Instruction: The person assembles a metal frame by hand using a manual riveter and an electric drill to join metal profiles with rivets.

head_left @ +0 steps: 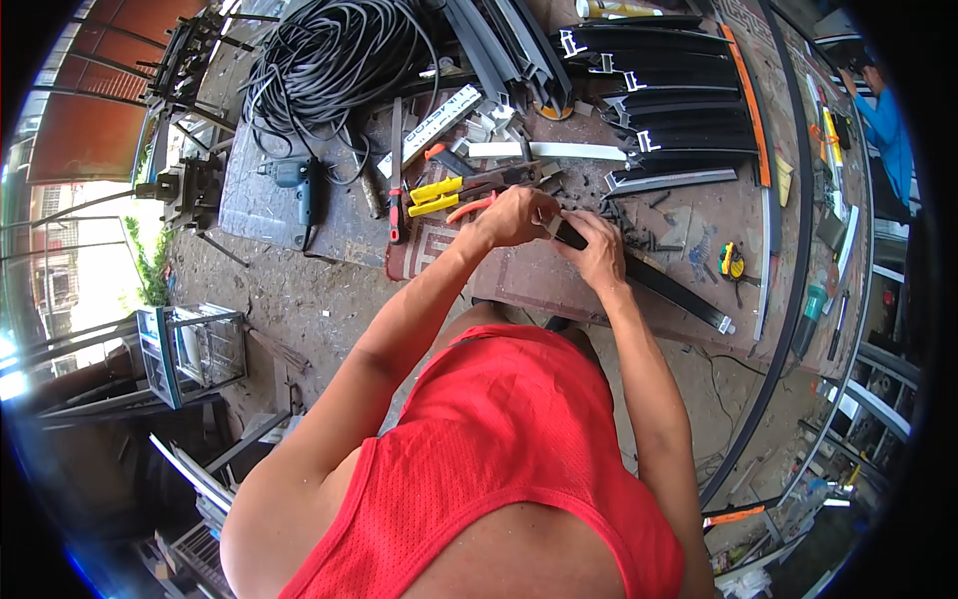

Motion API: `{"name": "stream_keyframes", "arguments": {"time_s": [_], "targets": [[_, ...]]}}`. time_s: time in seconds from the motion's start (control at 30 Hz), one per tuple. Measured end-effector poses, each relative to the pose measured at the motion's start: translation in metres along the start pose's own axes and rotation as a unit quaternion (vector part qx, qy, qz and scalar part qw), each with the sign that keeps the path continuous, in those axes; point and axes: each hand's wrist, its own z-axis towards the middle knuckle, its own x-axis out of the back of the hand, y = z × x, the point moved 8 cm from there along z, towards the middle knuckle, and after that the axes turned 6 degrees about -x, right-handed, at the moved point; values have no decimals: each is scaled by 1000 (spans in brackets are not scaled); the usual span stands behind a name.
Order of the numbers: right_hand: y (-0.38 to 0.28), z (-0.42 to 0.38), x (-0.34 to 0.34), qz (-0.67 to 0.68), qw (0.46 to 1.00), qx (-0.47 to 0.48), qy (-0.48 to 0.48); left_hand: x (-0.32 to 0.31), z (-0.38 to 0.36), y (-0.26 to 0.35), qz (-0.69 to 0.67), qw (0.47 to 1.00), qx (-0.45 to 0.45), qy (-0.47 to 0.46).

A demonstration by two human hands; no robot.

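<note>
On workbench, both hands (559, 235) closed around black profile (669, 288)

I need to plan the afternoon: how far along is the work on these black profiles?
Done, it seems: a row of black profiles lies stacked at the far side of the workbench. In hand: the left hand and right hand meet at the end of one long black profile, fitting a small piece I cannot make out. Left: how many pieces remain cannot be told; the yellow-handled cutters lie unused.

tin snips (437, 194) crowd left, stacked black profiles (667, 100) beyond, bare bench (689, 225) right
</note>
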Motion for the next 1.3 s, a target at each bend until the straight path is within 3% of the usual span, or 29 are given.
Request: {"name": "stream_keyframes", "arguments": {"time_s": [0.23, 0.4, 0.5, 0.57, 0.6, 0.73, 0.87, 0.97, 1.0, 1.1, 1.17, 1.23, 1.3], "targets": [[1, 5, 1, 89, 996, -6, 0, -9, -1, 1, -25, 999, 32, 15], [1, 4, -3, 54, 998, -18, 5, -3, -34, 10, -102, 994, 45, -4], [1, 7, -3, 50, 999, -14, 2, 26, -67, -21, 193, 968, 33, 156], [3, 5, -2, 64, 998, -21, -1, 64, -79, -11, 323, 914, 103, 224], [4, 5, -2, 75, 997, -22, 1, 72, -84, -21, 325, 905, 138, 237], [1, 8, 0, 79, 997, -17, 1, 77, -86, -36, 357, 908, 131, 176], [5, 11, -2, 88, 995, -41, -21, 60, -89, -49, 295, 922, 211, 132], [6, 9, -3, 83, 996, -22, -6, 52, -95, -34, 294, 906, 235, 193], [7, 8, -2, 80, 996, -24, -9, 42, -99, -44, 262, 911, 284, 143], [5, 8, -1, 73, 997, -34, -13, 35, -121, -53, 159, 917, 334, 148], [7, 9, -2, 74, 996, -40, -17, 46, -137, -28, 152, 919, 301, 204], [8, 7, -3, 68, 997, -41, -15, 42, -167, -27, 21, 894, 378, 240], [9, 7, -3, 65, 997, -38, -7, 48, -195, -32, 45, 867, 386, 311]]}}
